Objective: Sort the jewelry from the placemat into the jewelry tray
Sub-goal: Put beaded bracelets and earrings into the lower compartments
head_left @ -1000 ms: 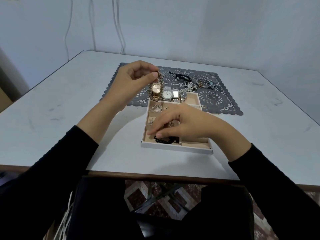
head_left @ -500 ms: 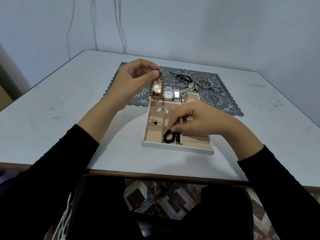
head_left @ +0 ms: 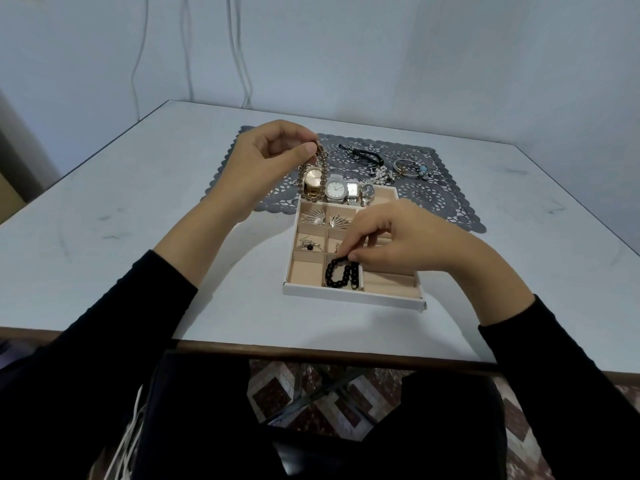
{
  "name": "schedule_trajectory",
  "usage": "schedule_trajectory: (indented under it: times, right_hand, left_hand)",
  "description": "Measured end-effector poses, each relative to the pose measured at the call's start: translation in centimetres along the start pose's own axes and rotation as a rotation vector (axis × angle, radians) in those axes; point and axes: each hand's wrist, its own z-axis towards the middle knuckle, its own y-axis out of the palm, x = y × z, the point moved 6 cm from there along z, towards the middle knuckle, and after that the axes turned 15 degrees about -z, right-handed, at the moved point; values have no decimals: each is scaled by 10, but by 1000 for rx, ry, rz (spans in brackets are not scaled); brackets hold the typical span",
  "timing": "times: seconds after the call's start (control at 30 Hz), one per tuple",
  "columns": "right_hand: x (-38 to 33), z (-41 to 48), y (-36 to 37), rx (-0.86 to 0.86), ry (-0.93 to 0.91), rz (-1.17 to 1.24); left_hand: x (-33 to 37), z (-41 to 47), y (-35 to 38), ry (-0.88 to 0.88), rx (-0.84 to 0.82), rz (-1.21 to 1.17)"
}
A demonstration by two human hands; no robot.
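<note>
My left hand [head_left: 263,161] pinches a brown bead bracelet [head_left: 321,156] and holds it up over the back left of the white jewelry tray [head_left: 346,296]. It dangles in front of a gold watch [head_left: 313,183] in the tray's back row. My right hand [head_left: 408,237] reaches over the tray, its fingertips pinching the top of a black bead bracelet [head_left: 341,273] that lies folded in the front middle compartment. The grey lace placemat [head_left: 436,202] lies behind the tray. It holds a black cord bracelet [head_left: 363,155], a pearl piece [head_left: 381,174] and a bangle with blue beads [head_left: 412,168].
Three silver watches [head_left: 336,190] stand beside the gold one. Silver fan earrings [head_left: 311,216] and small dark-stone earrings [head_left: 308,244] fill the left compartments. The front left compartment [head_left: 306,271] holds nothing. The table's near edge [head_left: 311,348] runs close to my body. Cables hang down the wall behind.
My right hand has drawn back to the right, uncovering the tray's front compartments, and the black bracelet now lies bunched in the front middle one. My left hand barely moved.
</note>
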Motion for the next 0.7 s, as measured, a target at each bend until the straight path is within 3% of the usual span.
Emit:
schedule_trajectory:
  times: [0.23, 0.37, 0.53, 0.7]
  right_hand:
    - [-2, 4, 3, 12, 17, -45]
    - [2, -2, 0, 65, 9, 52]
    - [39, -13, -13, 349, 158, 316]
    - [85, -25, -18, 625, 417, 184]
  left_hand:
    - [0, -1, 0, -1, -4, -7]
    - [-1, -2, 1, 1, -15, -14]
    - [0, -3, 3, -5, -24, -30]
    - [2, -5, 8, -5, -34, -54]
